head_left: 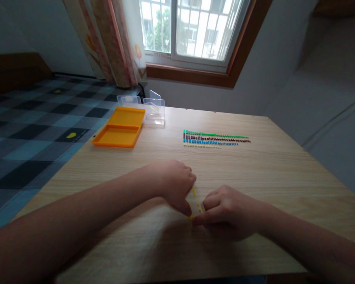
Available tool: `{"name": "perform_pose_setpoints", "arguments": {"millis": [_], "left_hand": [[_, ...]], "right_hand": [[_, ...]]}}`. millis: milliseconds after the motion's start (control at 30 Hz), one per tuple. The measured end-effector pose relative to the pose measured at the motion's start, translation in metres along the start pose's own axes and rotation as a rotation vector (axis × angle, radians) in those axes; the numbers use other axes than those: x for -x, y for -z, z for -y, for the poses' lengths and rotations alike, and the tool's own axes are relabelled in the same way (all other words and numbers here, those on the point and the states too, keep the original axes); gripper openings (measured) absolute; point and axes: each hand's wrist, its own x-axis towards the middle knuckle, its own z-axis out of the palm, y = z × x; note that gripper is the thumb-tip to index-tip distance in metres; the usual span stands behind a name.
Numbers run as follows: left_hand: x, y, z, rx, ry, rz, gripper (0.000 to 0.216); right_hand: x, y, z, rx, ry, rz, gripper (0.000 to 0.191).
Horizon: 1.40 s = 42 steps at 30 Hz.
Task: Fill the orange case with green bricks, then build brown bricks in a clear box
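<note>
Lower centre: left hand (177, 183) half-curled, right hand (230, 209) forefinger extended, apparently arranging small yellow pieces (194, 191); grip unclear. Next move likely needs fine fingertip nudging.

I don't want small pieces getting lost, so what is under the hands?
Small yellow pieces show between the left hand and the right hand; anything directly beneath either is covered and cannot be seen.
</note>
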Motion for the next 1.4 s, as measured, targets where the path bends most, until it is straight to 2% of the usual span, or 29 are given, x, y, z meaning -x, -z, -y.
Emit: {"name": "perform_pose_setpoints", "arguments": {"millis": [233,367,467,633,833,1000,1167,1400], "left_hand": [[0.001,0.001,0.005,0.026,-0.009,-0.001,0.062],[-0.001,0.005,0.017,0.086,-0.045,0.055,0.044],[-0.006,0.006,0.027,0.162,-0.070,0.097,0.032],[-0.014,0.003,0.043,0.313,-0.098,0.087,0.024],[-0.019,0.003,0.053,0.433,-0.058,0.030,0.031],[-0.021,0.000,0.038,0.252,0.036,-0.047,0.033],[-0.023,-0.005,0.031,0.212,0.021,-0.108,0.034],[-0.029,-0.012,0.053,0.427,0.021,-0.155,0.027]], "right_hand": [[0.003,-0.001,0.002,-0.024,-0.005,0.012,0.024],[0.006,0.005,0.000,-0.042,-0.019,0.002,0.021],[0.008,0.010,-0.008,-0.026,-0.055,-0.054,0.023],[0.011,0.012,-0.026,0.015,-0.118,-0.179,0.028],[0.013,0.013,-0.037,-0.003,-0.161,-0.349,0.029],[0.014,0.017,-0.044,0.044,-0.239,-0.468,0.026],[0.013,0.017,-0.044,0.054,-0.237,-0.492,0.025],[0.014,0.017,-0.044,0.064,-0.233,-0.501,0.025]]}}
